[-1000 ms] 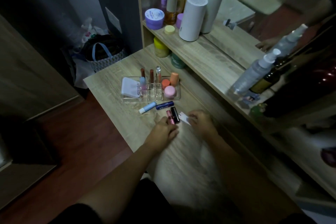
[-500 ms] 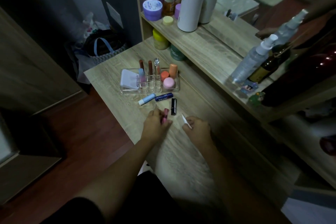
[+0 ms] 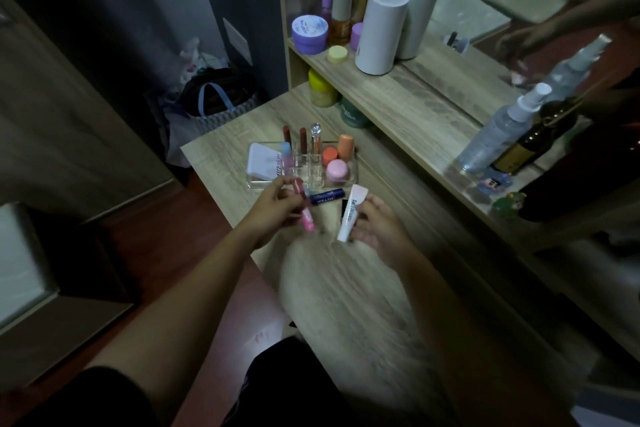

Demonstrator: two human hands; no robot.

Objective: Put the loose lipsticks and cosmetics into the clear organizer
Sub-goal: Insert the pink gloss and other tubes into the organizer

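Observation:
The clear organizer (image 3: pixel 349 180) stands on the wooden table (image 3: pixel 346 288) and holds several upright lipsticks, a white compact (image 3: pixel 263 163), and orange and pink pots. My left hand (image 3: pixel 277 206) is closed on a pink lip gloss tube (image 3: pixel 304 215), lifted just in front of the organizer. My right hand (image 3: pixel 375 229) grips a white lip tube (image 3: pixel 351 215), tilted upright above the table. A dark blue lip balm (image 3: pixel 325 198) lies between the hands, close to the organizer. A black lipstick (image 3: pixel 343 210) lies partly hidden behind the white tube.
A raised shelf (image 3: pixel 398 107) to the right carries jars, bottles, a white cylinder (image 3: pixel 379 29), a spray bottle (image 3: pixel 498 132) and a dark bottle. A yellow jar (image 3: pixel 320 88) and a green jar (image 3: pixel 353 114) stand under it. A mirror backs the shelf. A bag (image 3: pixel 214 104) sits on the floor, left.
Both hands have risen off the table: the left lifted the pink gloss toward the organizer, the right raised the white tube upright. The light blue balm by the organizer is hidden behind my left hand.

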